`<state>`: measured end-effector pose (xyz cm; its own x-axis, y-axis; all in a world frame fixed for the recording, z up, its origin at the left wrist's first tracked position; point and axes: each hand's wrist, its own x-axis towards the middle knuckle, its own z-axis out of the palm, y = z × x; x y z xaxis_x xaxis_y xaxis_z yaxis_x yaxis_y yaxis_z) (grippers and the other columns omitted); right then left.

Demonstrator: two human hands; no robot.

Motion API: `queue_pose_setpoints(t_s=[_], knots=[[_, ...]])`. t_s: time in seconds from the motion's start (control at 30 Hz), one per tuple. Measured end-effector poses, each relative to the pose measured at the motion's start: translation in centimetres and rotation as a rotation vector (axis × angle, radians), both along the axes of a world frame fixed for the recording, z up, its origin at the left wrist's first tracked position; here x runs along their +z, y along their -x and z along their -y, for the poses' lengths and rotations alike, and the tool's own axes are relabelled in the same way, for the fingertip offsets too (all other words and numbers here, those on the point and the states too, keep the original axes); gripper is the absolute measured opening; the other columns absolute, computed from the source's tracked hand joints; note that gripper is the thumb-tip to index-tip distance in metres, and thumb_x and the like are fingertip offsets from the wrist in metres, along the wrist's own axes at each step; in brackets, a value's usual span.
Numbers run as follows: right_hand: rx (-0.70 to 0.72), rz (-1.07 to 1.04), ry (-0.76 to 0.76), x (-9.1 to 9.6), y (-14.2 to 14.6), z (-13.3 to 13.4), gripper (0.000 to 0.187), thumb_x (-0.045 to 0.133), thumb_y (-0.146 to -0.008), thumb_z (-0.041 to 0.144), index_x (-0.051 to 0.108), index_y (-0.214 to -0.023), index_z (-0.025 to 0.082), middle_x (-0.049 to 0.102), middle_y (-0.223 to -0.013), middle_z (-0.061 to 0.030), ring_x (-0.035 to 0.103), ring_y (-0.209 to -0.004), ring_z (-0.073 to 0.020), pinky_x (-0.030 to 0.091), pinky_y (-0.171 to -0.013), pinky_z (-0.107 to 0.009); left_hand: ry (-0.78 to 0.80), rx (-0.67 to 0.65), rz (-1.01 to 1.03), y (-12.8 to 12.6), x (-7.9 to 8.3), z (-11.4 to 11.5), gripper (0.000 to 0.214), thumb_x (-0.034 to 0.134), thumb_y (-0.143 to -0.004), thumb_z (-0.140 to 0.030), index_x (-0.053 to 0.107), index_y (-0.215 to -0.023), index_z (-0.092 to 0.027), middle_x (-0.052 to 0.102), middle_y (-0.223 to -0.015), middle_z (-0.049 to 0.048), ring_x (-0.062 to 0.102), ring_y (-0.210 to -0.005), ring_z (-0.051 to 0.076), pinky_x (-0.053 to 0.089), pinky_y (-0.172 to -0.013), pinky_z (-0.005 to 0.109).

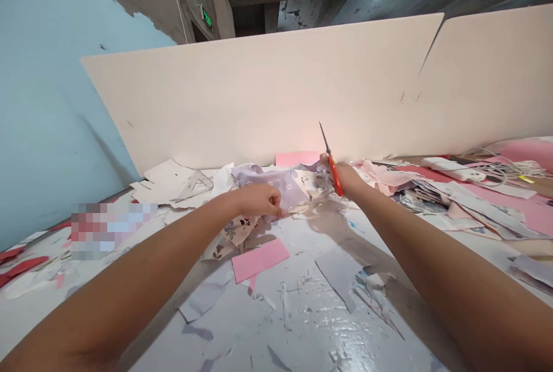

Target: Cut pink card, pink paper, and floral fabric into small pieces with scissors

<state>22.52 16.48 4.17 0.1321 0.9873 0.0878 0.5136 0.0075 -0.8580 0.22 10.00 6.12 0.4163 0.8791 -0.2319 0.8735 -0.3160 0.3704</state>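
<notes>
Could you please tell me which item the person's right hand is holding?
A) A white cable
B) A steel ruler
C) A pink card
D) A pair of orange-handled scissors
D. The right hand grips the orange-handled scissors, blades pointing up, while the left hand pinches lilac floral fabric.

Your left hand [258, 200] and right hand [348, 181] have room toward you, low over the white tabletop [302, 326] — only thin paper offcuts [259, 259] lie there. The upright cream board [259, 95] walls off the far side; to the right, stacked paper [470, 205] and tangled white cables [510, 170] stand in the way.
</notes>
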Motion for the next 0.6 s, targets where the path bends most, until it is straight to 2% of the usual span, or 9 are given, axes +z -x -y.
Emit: queue_pose_setpoints(t_s=[0.1, 0.17, 0.2, 0.3, 0.33, 0.4, 0.47, 0.6], knots=[[0.143, -0.051, 0.031, 1.7, 0.1, 1.0, 0.047, 0.037, -0.075, 0.062, 0.051, -0.075, 0.016, 0.048, -0.055, 0.0014, 0.044, -0.042, -0.0073, 0.038, -0.041, -0.02, -0.476, 0.082, -0.046, -1.1, -2.9, 0.7, 0.029, 0.038, -0.076, -0.045, 0.051, -0.081, -0.019, 0.056, -0.072, 0.0023, 0.052, -0.062, 0.016, 0.036, -0.053, 0.026], [0.243, -0.052, 0.055, 2.8, 0.0, 2.1, 0.042, 0.047, -0.072, 0.058, 0.05, -0.074, 0.016, 0.049, -0.057, 0.0005, 0.045, -0.044, -0.0075, 0.039, -0.043, -0.02, -0.737, 0.09, -0.173, -1.8, -4.6, 0.5, 0.025, 0.044, -0.074, -0.039, 0.051, -0.084, -0.017, 0.055, -0.087, 0.0081, 0.051, -0.08, 0.022, 0.037, -0.063, 0.031], [0.296, -0.039, 0.071, 3.2, 0.0, 2.8, 0.038, 0.054, -0.069, 0.053, 0.051, -0.073, 0.016, 0.05, -0.059, -0.0003, 0.047, -0.047, -0.008, 0.039, -0.044, -0.02, -0.804, 0.079, -0.225, -2.0, -5.2, 0.3, 0.026, 0.048, -0.071, -0.037, 0.051, -0.087, -0.016, 0.054, -0.091, 0.0102, 0.049, -0.085, 0.024, 0.037, -0.066, 0.033], [0.442, 0.013, 0.129, 3.6, -0.5, 5.1, 0.029, 0.068, -0.06, 0.037, 0.052, -0.072, 0.016, 0.051, -0.061, 0.0002, 0.047, -0.05, -0.0084, 0.038, -0.043, -0.018, -0.856, 0.027, -0.282, -2.0, -6.2, -0.7, 0.025, 0.05, -0.07, -0.03, 0.052, -0.09, -0.015, 0.052, -0.096, 0.0131, 0.047, -0.089, 0.028, 0.036, -0.069, 0.038], [0.503, 0.032, 0.172, 3.5, -0.8, 5.9, 0.028, 0.068, -0.06, 0.037, 0.051, -0.071, 0.017, 0.048, -0.058, 0.0015, 0.044, -0.048, -0.0075, 0.036, -0.042, -0.018, -0.854, 0.006, -0.28, -1.8, -6.2, -0.9, 0.022, 0.049, -0.072, -0.027, 0.053, -0.09, -0.016, 0.053, -0.095, 0.0126, 0.048, -0.088, 0.027, 0.036, -0.068, 0.038], [0.577, 0.042, 0.272, 3.1, -1.6, 7.2, 0.033, 0.059, -0.066, 0.049, 0.048, -0.069, 0.018, 0.037, -0.053, 0.0047, 0.034, -0.043, -0.0051, 0.03, -0.037, -0.017, -0.851, -0.033, -0.265, -1.3, -6.0, -1.1, 0.017, 0.044, -0.075, -0.024, 0.055, -0.086, -0.017, 0.055, -0.091, 0.0104, 0.049, -0.086, 0.026, 0.035, -0.068, 0.037], [0.577, 0.074, 0.345, 2.6, -2.7, 8.2, 0.042, 0.048, -0.069, 0.06, 0.047, -0.072, 0.018, 0.032, -0.056, 0.0054, 0.027, -0.041, -0.004, 0.023, -0.034, -0.016, -0.848, -0.049, -0.245, -0.9, -5.8, -1.1, 0.017, 0.041, -0.077, -0.024, 0.056, -0.083, -0.017, 0.056, -0.087, 0.0088, 0.05, -0.083, 0.024, 0.035, -0.066, 0.036], [0.504, 0.249, 0.51, 1.6, -4.9, 9.6, 0.059, 0.034, -0.066, 0.073, 0.048, -0.076, 0.017, 0.032, -0.061, 0.0041, 0.024, -0.042, -0.0033, 0.021, -0.035, -0.016, -0.834, -0.06, -0.197, -0.4, -5.6, -1.0, 0.023, 0.036, -0.081, -0.028, 0.057, -0.083, -0.017, 0.056, -0.082, 0.0069, 0.051, -0.078, 0.02, 0.035, -0.064, 0.031]])
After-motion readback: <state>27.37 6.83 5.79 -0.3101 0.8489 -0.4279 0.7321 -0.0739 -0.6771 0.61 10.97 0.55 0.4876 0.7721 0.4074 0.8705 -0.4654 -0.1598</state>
